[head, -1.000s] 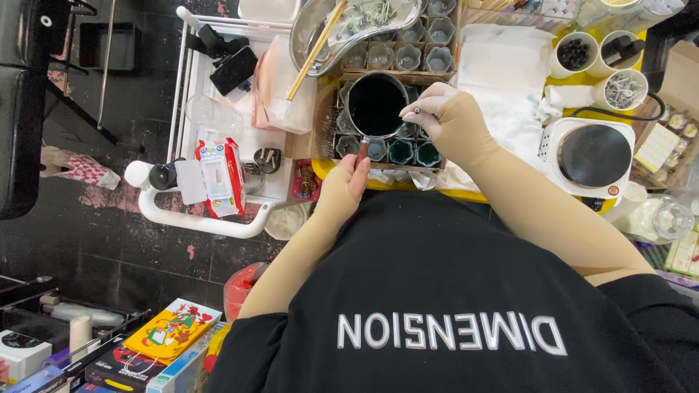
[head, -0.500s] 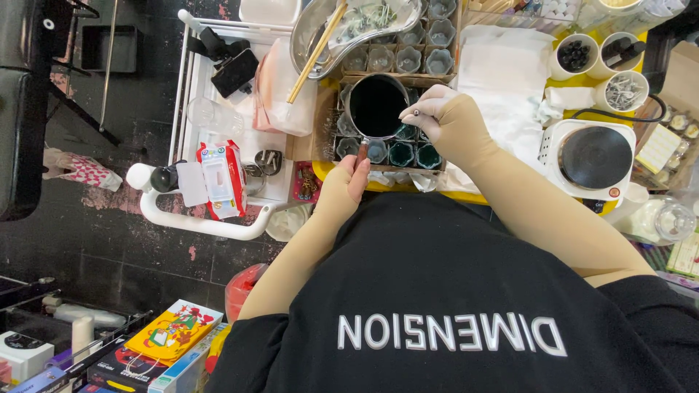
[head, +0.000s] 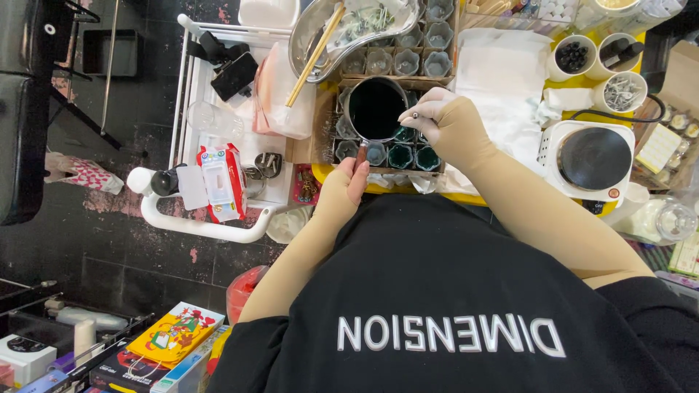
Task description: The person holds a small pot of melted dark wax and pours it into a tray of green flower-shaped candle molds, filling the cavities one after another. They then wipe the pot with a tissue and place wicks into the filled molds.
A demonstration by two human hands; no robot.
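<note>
Closest to me is the person's black shirt [head: 451, 306], filling the bottom of the view, with both arms in tan sleeves reaching out over it. Down by the floor on the left there's a yellow box [head: 175, 336] with a cartoon print among other packages.

Left hand [head: 344, 191] is curled around the reddish-brown handle [head: 362, 154] of a small pot [head: 376, 109], fingers wrapped shut on it, thumb side up. The pot sits over a cardboard tray of little glass cups [head: 400, 149], and it's full of something very dark, nearly black. A few cups right next to it have dark green stuff in them, the ones further back look clear.

Right hand [head: 450, 125] hovers just beside the pot's rim, fingertips pinched closed on a thin metal stick [head: 409, 116] whose tip pokes toward the pot's edge. Can't tell if the tip actually touches the liquid.

To the left, a white cart [head: 191, 218] holds a red-and-white wipes pack [head: 222, 182]. To the right, a white electric hot plate [head: 590, 156] sits on the yellow table [head: 466, 198], well apart from the pot.

Further back: a metal bowl [head: 309, 36] with a wooden stick [head: 314, 54] leaning in it, some white paper towel [head: 502, 73], and three white cups [head: 622, 91] holding small bits.
</note>
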